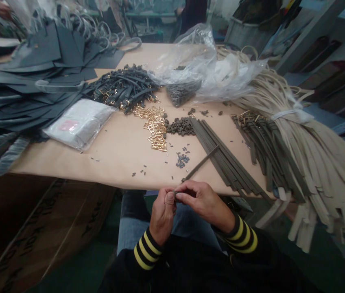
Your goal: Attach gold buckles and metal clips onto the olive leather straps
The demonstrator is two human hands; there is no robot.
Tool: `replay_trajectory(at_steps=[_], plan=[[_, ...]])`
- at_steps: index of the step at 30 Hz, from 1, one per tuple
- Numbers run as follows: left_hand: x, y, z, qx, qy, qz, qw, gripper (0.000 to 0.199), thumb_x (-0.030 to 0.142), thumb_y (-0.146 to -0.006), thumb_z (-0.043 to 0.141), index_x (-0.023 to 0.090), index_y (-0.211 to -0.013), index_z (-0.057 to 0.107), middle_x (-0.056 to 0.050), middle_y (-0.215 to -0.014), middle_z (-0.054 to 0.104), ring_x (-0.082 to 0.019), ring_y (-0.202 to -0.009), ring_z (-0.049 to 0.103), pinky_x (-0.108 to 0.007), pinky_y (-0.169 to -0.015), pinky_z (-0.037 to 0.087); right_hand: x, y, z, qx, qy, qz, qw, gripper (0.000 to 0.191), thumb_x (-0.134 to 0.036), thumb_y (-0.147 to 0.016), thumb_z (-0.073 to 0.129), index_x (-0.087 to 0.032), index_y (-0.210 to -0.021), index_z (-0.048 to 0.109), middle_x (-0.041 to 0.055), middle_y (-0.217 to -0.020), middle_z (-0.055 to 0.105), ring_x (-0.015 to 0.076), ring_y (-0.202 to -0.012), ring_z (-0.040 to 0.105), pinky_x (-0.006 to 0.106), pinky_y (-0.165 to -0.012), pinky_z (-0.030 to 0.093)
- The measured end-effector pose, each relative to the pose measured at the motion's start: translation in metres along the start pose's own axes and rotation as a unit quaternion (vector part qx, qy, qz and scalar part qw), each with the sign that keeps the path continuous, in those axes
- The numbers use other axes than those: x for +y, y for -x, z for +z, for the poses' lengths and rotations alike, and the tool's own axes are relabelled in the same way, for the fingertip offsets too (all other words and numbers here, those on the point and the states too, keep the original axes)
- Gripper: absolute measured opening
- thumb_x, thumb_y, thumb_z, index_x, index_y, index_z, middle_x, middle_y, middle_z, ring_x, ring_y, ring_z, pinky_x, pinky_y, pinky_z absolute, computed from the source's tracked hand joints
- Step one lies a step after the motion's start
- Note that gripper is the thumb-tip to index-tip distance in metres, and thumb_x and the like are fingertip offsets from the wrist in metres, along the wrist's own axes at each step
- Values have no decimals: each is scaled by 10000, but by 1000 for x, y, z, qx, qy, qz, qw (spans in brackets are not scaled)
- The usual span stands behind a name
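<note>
My left hand point(163, 209) and my right hand point(204, 201) meet just below the table's front edge, fingertips closed together. Pinched between them is a small dark loop point(177, 193), mostly hidden by the fingers. A single dark strap point(201, 162) slants from just above my right fingers onto a row of long olive-brown straps point(221, 156). Whether my fingers touch this strap I cannot tell. Beyond the hands lie small dark metal clips point(182, 160), a heap of dark loops point(181, 126) and gold rectangular rings point(156, 129).
Black straps with gold buckles point(126, 87) are heaped farther back, near clear plastic bags point(203, 69). Dark panels point(22, 89) and a wrapped white packet point(77, 122) occupy the left. Buckled brown straps point(267, 146) and beige strips point(322, 162) overhang at right. A cardboard box point(44, 228) stands below left.
</note>
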State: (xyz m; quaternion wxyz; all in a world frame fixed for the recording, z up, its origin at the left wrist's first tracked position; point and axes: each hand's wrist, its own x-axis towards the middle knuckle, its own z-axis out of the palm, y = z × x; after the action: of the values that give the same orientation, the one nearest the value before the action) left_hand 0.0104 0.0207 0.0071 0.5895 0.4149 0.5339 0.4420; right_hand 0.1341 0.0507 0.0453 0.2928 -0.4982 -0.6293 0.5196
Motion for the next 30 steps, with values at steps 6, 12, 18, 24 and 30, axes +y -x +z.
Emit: replay_trajectory(at_steps=[6, 12, 18, 24, 30], plan=[[-1, -3, -1, -10, -6, 19, 1000, 319, 467, -820, 326, 167, -878, 418, 89, -500, 300, -60, -395, 292, -173, -376, 262, 3, -2, -3, -22, -38, 2, 999, 55, -171, -734, 524, -131, -718, 558, 1, -645, 551, 112, -609, 498, 218, -567, 387], [7, -4, -7, -21, -172, 137, 975, 183, 304, -782, 463, 169, -906, 471, 27, -657, 496, -80, -528, 463, -201, -520, 395, 5, -5, -6, -38, -31, 32, 998, 51, -178, -712, 499, -135, -690, 483, -39, -575, 434, 83, -520, 389, 196, -477, 312], [12, -6, -15, -57, -208, 117, 969, 113, 245, -743, 487, 168, -824, 470, 67, -541, 443, -57, -403, 419, -165, -400, 341, 4, -3, -8, -52, -26, 24, 998, 84, -206, -750, 460, -140, -699, 473, -28, -586, 440, 95, -530, 407, 208, -488, 324], [20, -9, -17, -41, -247, 105, 963, 53, 208, -713, 456, 164, -688, 441, 80, -491, 347, -49, -410, 322, -163, -394, 264, -3, 1, -1, 26, 122, -44, 991, 77, -151, -778, 417, -173, -704, 419, -12, -620, 447, 121, -575, 439, 240, -543, 372], [26, 8, -15, -44, -217, 75, 972, 30, 166, -656, 452, 186, -674, 439, 69, -469, 351, -60, -387, 333, -183, -381, 292, 7, 1, -6, -27, 254, -278, 926, 105, -172, -816, 387, -180, -757, 473, 128, -1149, 444, 253, -1106, 378, 432, -902, 328]])
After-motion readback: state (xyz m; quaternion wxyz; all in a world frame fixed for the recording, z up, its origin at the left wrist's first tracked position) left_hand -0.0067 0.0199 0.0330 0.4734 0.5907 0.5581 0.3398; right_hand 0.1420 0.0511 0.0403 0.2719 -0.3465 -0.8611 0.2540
